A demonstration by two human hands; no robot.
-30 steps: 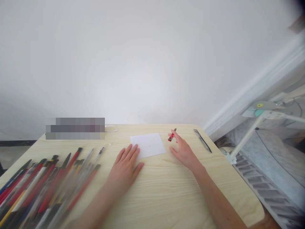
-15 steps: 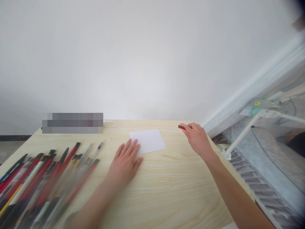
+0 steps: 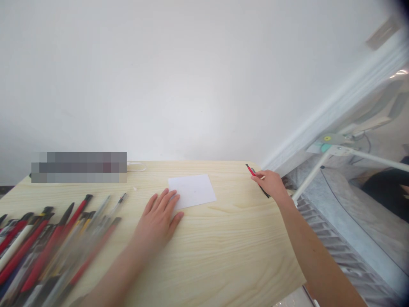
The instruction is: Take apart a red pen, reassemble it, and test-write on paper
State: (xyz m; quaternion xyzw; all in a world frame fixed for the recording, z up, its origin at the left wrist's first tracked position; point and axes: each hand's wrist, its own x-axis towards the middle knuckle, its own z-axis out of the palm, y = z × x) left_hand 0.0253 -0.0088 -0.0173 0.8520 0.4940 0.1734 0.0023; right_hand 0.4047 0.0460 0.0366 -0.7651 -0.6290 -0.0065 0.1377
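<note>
A white sheet of paper (image 3: 194,192) lies on the wooden table (image 3: 223,238). My left hand (image 3: 159,217) rests flat beside it, fingers spread, with the fingertips over the paper's left edge. Near the table's right edge my right hand (image 3: 271,184) pinches a red and black pen (image 3: 251,169) between thumb and fingers. The pen slants, its black top pointing to the far left and its dark lower end coming out below the fingers, near the tabletop. Part of its middle is hidden by the fingers.
Many pens (image 3: 60,243), red, black, white and clear, lie at the front left, partly blurred. A pixelated block (image 3: 79,167) covers something at the back left. Behind the table rises a white wall (image 3: 191,85). A white metal frame (image 3: 309,179) stands to the right.
My right hand has turned and moved slightly right and down, so more of the pen shows. My left hand stays at the paper. The whole view has shifted a little.
</note>
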